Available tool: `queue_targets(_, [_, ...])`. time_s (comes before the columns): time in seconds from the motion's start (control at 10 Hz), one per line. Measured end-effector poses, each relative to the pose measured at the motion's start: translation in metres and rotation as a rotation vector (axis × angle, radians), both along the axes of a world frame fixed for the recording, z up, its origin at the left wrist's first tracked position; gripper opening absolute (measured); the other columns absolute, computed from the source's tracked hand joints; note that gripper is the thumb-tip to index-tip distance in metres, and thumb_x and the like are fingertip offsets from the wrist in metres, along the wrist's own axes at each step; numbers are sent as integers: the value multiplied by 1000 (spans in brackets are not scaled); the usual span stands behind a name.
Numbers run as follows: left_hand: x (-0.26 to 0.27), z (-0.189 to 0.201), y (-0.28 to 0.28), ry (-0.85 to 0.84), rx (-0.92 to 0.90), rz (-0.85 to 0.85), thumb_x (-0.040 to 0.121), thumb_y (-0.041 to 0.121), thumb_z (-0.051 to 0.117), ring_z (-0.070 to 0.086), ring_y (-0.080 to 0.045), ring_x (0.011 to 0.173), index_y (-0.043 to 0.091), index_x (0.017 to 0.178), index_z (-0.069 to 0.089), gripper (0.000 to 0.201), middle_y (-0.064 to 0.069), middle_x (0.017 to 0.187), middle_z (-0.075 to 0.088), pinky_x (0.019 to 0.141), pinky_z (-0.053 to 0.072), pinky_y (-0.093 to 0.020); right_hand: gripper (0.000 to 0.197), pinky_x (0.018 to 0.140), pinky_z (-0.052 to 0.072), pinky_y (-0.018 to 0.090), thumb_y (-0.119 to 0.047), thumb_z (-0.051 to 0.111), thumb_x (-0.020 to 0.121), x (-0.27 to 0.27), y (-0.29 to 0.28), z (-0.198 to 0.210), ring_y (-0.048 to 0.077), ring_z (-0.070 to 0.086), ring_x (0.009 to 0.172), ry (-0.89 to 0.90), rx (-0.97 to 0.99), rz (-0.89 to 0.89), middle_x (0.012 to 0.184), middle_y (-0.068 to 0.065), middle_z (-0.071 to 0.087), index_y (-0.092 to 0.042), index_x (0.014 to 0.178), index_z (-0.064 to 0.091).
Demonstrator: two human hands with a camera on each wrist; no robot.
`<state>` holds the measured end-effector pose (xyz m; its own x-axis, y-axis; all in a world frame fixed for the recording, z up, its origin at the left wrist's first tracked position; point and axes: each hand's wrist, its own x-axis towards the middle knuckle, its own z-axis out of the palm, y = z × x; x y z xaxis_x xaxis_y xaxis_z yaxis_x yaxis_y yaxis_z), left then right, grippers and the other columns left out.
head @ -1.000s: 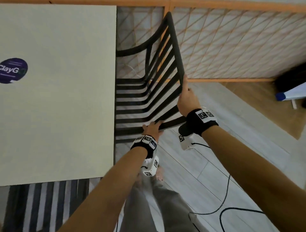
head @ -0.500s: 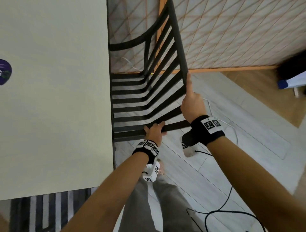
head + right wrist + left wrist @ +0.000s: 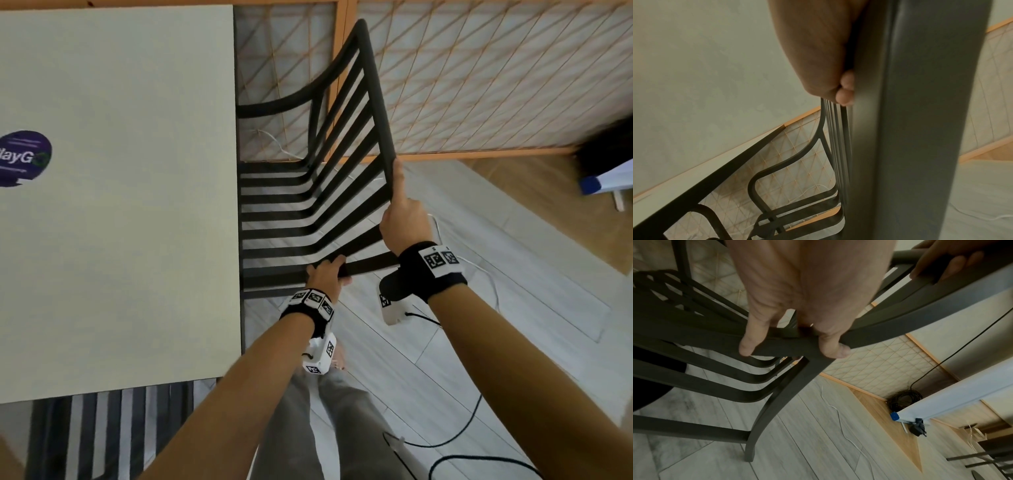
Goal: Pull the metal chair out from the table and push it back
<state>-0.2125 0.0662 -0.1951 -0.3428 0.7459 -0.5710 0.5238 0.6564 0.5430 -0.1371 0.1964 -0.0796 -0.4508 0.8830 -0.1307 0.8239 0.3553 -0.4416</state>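
A black slatted metal chair (image 3: 308, 205) stands at the right edge of the pale table (image 3: 120, 205), its seat partly under the tabletop. My left hand (image 3: 327, 272) grips the nearest slat where seat bends into back; in the left wrist view its fingers (image 3: 754, 337) curl over that dark bar (image 3: 789, 345). My right hand (image 3: 402, 219) grips the top rail of the backrest (image 3: 375, 96), thumb lying along it. In the right wrist view the rail (image 3: 920, 113) fills the frame, with fingertips (image 3: 845, 91) wrapped behind it.
A wood-framed lattice screen (image 3: 479, 78) stands behind the chair. A purple sticker (image 3: 24, 157) lies on the table. Black cables (image 3: 462, 442) and a thin white wire (image 3: 479, 270) trail over the grey plank floor. A striped rug (image 3: 102, 428) lies under the table's near edge. My legs (image 3: 308, 428) stand below.
Both hands keep their hold on the chair. The visible seat strip between table edge and backrest looks about the same; mostly the head view shifted sideways and back.
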Motion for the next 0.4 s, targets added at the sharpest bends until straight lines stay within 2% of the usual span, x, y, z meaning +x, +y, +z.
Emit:
queue_targets(0.1, [0,10,-9,6,25,5,88,29,62,40,-32,124,23,133,41,50,-12,125,55,100,46,-48,80,41,39,23,-5,44,91,5,2,2,15,52,49,53,-40,-2,64,4,53,-31,150,-4])
queue_targets(0.2, [0,16,-22,9,73,28,87,27,63,39,-27,131,23,136,39,55,-8,132,51,104,43,-49,76,50,53,34,-16,50,92,12,6,10,19,59,56,51,-82,45,73,7,60,-34,149,2])
queue_targets(0.3, [-1,33,-40,42,91,48,87,25,62,42,-27,130,23,137,39,55,-7,134,52,104,43,-47,73,71,58,48,-24,52,92,24,3,23,30,65,76,1,-99,101,90,14,65,-37,146,6])
queue_targets(0.4, [-2,50,-54,120,96,58,90,27,58,45,-30,124,21,137,40,51,-11,129,55,101,45,-46,73,77,54,44,-26,55,92,32,-1,43,37,64,91,-15,-84,153,110,21,63,-34,147,7])
